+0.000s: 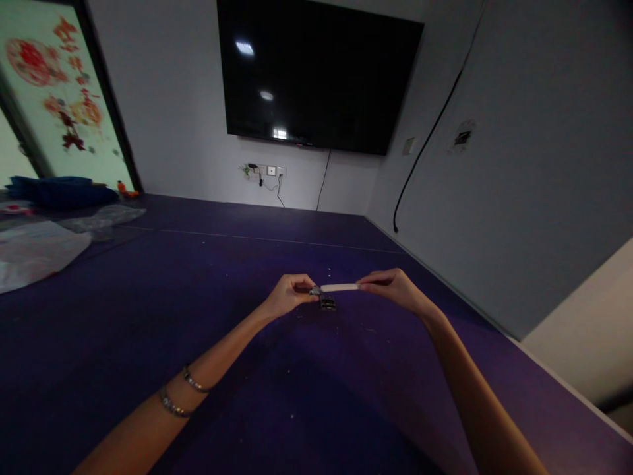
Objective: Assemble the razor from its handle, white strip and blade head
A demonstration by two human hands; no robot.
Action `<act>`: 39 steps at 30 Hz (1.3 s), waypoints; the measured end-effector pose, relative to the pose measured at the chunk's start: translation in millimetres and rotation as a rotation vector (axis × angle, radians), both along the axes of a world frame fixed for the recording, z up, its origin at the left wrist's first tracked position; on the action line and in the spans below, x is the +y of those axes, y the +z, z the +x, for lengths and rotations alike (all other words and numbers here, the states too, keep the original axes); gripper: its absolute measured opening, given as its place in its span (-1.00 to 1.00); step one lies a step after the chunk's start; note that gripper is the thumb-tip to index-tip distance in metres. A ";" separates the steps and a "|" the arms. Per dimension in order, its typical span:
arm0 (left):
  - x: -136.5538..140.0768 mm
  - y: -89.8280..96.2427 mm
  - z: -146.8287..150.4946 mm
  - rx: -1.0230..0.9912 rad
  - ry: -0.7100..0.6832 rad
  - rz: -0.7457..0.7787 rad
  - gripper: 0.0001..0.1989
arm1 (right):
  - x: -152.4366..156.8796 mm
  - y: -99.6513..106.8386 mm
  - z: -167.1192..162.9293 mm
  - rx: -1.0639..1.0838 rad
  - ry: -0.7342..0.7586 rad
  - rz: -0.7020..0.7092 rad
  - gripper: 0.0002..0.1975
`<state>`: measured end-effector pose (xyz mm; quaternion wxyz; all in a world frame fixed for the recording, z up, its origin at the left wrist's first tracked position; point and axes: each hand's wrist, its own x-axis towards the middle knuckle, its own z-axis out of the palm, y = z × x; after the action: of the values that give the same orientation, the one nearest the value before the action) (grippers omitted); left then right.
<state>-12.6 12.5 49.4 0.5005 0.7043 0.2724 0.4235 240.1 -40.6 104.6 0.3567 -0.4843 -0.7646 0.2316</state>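
Observation:
My left hand (pixel 291 295) is closed, pinching a small grey, metallic-looking piece (pixel 315 290) between thumb and fingers. Its exact kind is too small to make out. From the right, my right hand (pixel 393 287) grips one end of a slim white stick (pixel 340 287) by its fingertips. The stick lies nearly level, and its other end meets or nearly meets the grey piece; I cannot tell whether they touch. Just under the stick, a small dark, squarish object (pixel 328 303) with lighter marks sits on the purple surface (pixel 297 369).
Tiny white bits are scattered on the surface. Clear plastic and a white sheet (pixel 39 251) lie at the left, before a dark blue cloth bundle (pixel 64 191). A television (pixel 321 72) hangs on the back wall, and a black cable (pixel 430 125) dangles along the right wall.

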 end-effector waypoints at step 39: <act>3.7 -5.9 1.5 0.042 0.000 0.012 -0.85 | -3.0 0.5 -10.3 -0.033 0.023 -0.014 -0.75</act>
<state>-11.1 16.2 43.5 0.4905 0.7160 0.2803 0.4100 229.8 -43.6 105.1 0.3380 -0.4818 -0.7741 0.2332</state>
